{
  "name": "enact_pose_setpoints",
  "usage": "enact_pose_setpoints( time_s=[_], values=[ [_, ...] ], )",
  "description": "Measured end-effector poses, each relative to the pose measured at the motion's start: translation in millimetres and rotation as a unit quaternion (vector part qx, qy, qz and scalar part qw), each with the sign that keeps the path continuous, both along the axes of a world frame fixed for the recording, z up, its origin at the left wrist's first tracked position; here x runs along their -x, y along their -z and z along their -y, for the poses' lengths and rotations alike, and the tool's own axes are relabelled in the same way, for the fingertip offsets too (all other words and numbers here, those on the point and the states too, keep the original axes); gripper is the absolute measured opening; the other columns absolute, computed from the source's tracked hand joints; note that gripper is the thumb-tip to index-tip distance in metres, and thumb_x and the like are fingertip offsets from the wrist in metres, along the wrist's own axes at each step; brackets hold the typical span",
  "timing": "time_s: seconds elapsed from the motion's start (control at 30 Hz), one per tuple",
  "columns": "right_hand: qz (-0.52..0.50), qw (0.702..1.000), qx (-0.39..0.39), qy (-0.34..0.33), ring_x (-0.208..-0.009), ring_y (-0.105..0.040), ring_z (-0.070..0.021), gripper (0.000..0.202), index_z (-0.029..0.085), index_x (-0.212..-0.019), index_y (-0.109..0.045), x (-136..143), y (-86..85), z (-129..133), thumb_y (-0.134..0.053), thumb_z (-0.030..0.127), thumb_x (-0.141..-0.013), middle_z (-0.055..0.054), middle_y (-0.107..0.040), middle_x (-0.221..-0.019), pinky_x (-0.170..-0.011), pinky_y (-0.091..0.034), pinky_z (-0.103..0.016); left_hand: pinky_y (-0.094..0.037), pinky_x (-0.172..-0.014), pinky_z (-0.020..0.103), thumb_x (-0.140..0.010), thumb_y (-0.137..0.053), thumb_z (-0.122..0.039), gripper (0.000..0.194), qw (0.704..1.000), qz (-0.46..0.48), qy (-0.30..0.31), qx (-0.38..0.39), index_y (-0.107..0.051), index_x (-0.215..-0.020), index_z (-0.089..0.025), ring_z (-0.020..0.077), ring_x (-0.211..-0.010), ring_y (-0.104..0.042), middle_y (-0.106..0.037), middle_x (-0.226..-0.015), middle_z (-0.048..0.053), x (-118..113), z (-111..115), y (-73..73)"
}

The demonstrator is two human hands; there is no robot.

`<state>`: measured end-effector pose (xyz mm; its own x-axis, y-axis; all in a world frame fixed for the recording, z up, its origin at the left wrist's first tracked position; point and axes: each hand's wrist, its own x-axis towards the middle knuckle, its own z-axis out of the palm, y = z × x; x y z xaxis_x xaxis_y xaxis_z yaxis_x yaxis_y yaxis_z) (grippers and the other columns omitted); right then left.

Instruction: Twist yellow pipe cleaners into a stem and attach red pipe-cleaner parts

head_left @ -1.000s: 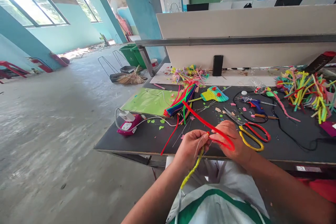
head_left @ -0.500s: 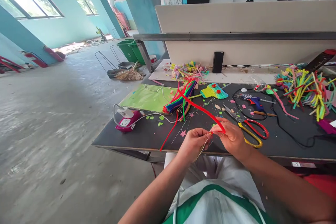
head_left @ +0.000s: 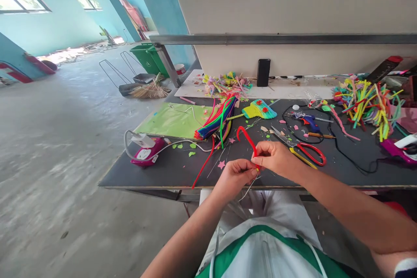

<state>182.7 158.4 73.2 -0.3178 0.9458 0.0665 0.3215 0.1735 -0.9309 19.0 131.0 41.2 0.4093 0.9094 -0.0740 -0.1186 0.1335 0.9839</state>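
Note:
Over the table's front edge, my left hand point(head_left: 236, 177) pinches the lower end of a red pipe cleaner point(head_left: 248, 139), where a small yellow bit shows. A thin pale wire point(head_left: 249, 189) hangs below those fingers. My right hand point(head_left: 275, 156) has thumb and fingers closed on the same red pipe cleaner just above; its free end rises and hooks over to the left. Scissors point(head_left: 304, 150) with red and yellow handles lie right beside my right hand. Beyond my hands is a bundle of coloured pipe cleaners point(head_left: 216, 121), with a yellow and turquoise pipe-cleaner piece point(head_left: 259, 109) next to it.
A magenta power socket point(head_left: 148, 152) with a white plug stands at the left, before a green sheet point(head_left: 172, 120). To the right lie a blue glue gun point(head_left: 311, 122) with its black cord and a pipe-cleaner heap point(head_left: 368, 104). A phone point(head_left: 263, 72) leans at the back.
The red pipe cleaner's long free end, stretched toward the bundle before, now stands shorter and curled over. My right hand has turned and shifted left, closer above my left fingers. The view has shifted slightly.

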Motion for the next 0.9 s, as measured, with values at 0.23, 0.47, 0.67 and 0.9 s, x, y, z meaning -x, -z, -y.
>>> enact_pose_setpoints(
  time_s=[0.23,0.47,0.67,0.9],
  values=[
    [0.026,0.996,-0.079,0.036,-0.061,-0.057,-0.0127,0.014,0.021,-0.083,-0.061,2,-11.4,-8,-0.068,0.022,-0.071,0.002,-0.061,-0.069,-0.056,-0.045,-0.025,-0.032,-0.049,0.022,-0.062,-0.078,-0.034,0.028,0.979,0.174,-0.008,0.111,-0.062,-0.064,-0.011,0.0073,-0.048,-0.046,-0.058,-0.060,0.002,0,-2,6.2],
    [0.072,0.933,-0.322,0.141,-0.078,-0.059,-0.0181,0.007,0.024,-0.082,-0.062,1,6.8,32,-0.058,0.019,-0.085,-0.002,-0.065,-0.079,-0.078,-0.046,-0.034,-0.042,-0.063,0.023,-0.069,-0.074,-0.028,0.017,0.958,0.261,-0.100,0.061,-0.064,-0.068,-0.014,0.0101,-0.061,-0.056,-0.062,-0.067,0.002,-1,-12,-9.1],
    [-0.017,0.934,-0.295,0.201,-0.095,-0.061,-0.0219,0.018,0.027,-0.102,-0.065,13,17.0,33,-0.056,0.022,-0.087,-0.005,-0.067,-0.100,-0.085,-0.047,-0.038,-0.044,-0.069,0.022,-0.067,-0.076,-0.027,0.014,0.948,0.257,-0.184,0.038,-0.068,-0.071,-0.016,0.0101,-0.070,-0.058,-0.068,-0.074,0.002,-25,-17,-28.7],
    [-0.276,0.937,-0.156,0.145,-0.084,-0.062,-0.0186,0.019,0.025,-0.098,-0.064,7,-18.0,-18,-0.065,0.034,-0.081,-0.003,-0.067,-0.093,-0.078,-0.049,-0.031,-0.032,-0.043,0.019,-0.065,-0.077,-0.030,0.021,0.961,0.208,-0.166,-0.069,-0.064,-0.068,-0.013,0.0054,-0.045,-0.044,-0.057,-0.055,-0.002,-45,-58,-78.0]
  ],
)
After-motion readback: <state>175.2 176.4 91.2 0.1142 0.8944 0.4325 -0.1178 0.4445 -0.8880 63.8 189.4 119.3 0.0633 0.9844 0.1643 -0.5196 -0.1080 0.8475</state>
